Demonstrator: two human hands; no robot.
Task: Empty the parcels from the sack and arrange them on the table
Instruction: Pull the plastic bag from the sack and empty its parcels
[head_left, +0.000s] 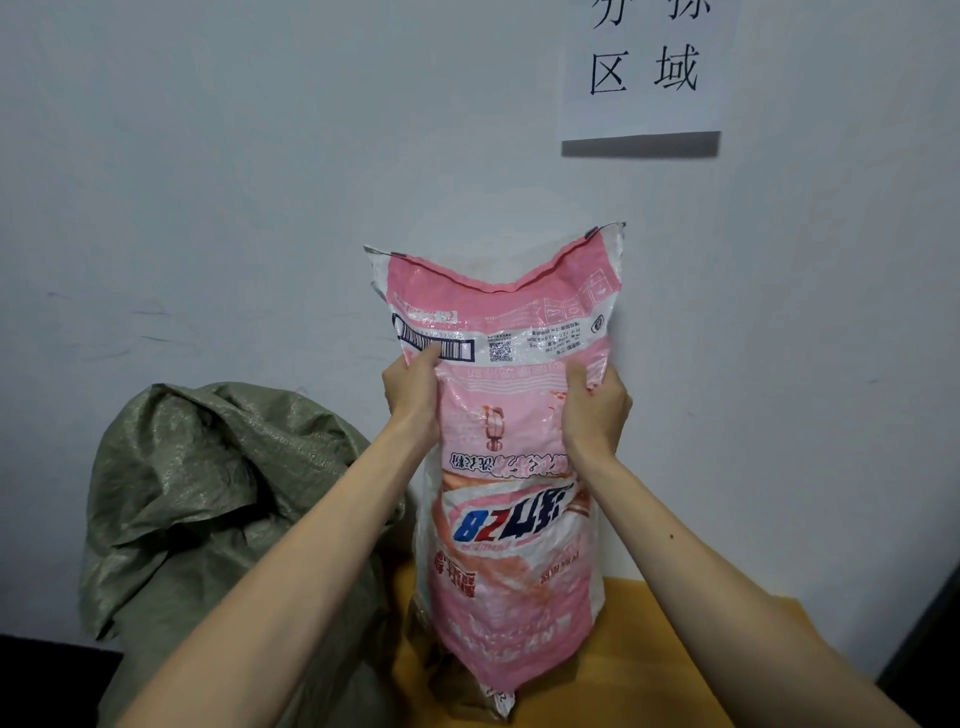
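Single wide-angle head cam, facing forward at the white painted wall (260, 182) and tilting slightly down. It's framing the pink-and-white woven plastic sack (519, 519) close, with the flat yellow tabletop (639, 675) sitting bottom-right.

The sack (511, 467) stands upright at centre, its print inverted, its lower end over the table (634, 686). The left hand (413, 395) grips its left edge and the right hand (597, 410) its right edge, both in the upper half. A second sack (208, 493) sits just left of it, against the wall (260, 182). A paper notice (641, 67) hangs on the wall, above and to the right.
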